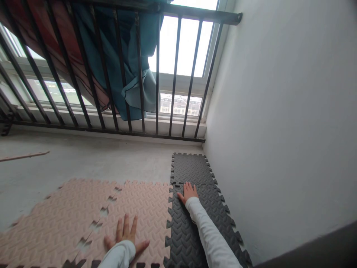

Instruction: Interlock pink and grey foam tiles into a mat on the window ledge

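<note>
My left hand [125, 236] lies with spread fingers on a pink foam floor mat [147, 208], which has a raised leaf-like pattern and toothed edges. My right hand [189, 192] rests flat on a black foam mat [184, 230], close to the seam with a smaller-looking black mat [192, 167] beyond it. The pink mat's right edge meets the black mat's teeth. Another pink mat [61, 212] lies to the left, with open gaps along the joint between the two pink mats. Neither hand holds anything.
A black metal railing [150, 136] runs across the far side, before windows. Blue cloth [111, 56] and reddish cloth [52, 37] hang behind its bars. A white wall [279, 130] rises on the right. A thin pink strip [25, 156] lies on the grey floor [111, 160].
</note>
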{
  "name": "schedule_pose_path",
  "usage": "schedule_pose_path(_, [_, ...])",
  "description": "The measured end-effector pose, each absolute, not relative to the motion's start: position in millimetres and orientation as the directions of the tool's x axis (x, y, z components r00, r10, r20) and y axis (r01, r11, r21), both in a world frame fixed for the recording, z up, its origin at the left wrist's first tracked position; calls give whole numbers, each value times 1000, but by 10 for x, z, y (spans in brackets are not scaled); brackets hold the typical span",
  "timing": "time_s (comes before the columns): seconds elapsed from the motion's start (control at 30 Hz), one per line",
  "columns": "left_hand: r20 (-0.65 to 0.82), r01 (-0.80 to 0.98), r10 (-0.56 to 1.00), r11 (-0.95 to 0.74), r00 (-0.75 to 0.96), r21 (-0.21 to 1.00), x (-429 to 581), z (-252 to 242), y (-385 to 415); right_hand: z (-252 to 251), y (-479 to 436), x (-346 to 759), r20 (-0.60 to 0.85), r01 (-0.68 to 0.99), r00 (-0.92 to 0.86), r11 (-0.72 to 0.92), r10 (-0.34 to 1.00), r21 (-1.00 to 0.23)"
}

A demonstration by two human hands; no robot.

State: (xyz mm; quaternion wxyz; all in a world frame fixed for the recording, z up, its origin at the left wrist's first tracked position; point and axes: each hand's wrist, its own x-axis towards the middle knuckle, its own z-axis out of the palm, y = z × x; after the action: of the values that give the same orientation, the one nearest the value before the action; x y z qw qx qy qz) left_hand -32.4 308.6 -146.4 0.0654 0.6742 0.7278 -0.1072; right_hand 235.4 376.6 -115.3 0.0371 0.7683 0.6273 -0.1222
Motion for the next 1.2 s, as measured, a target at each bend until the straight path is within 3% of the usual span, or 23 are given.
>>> schedule_pose_path(0.27, [-223,998,973,62,-61,1,-339,-1470,3077,-1108,3891,2134,-278,977,85,-134,957,-164])
schedule_pose_path(0.37, [-216,999,976,48,-43,18,-342,-1462,3073,-1189,3896,2062,-264,975,120,-164,957,-151])
schedule_pose_path(0.57, [-284,993,952,100,-113,-60,-291,-1424,3093,-1136,3942,2007,-311,968,165,-214,936,-133])
schedule_pose_path(0.77, [-230,997,971,74,-71,4,-331,-1468,3082,-1209,3934,2057,-261,962,169,-217,950,-167])
schedule_pose_path(0.97, [-221,997,972,79,-76,4,-340,-1523,3091,-1225,3835,2385,-121,847,519,-528,846,-59])
schedule_pose_path(1.13, [-238,995,967,80,-92,-58,-322,-1500,3106,-1173,3762,2700,-206,860,486,-507,849,-61])
schedule_pose_path(1.2, [-241,994,965,88,-101,-62,-317,-1499,3108,-1156,3732,2833,-187,809,571,-587,799,-37])
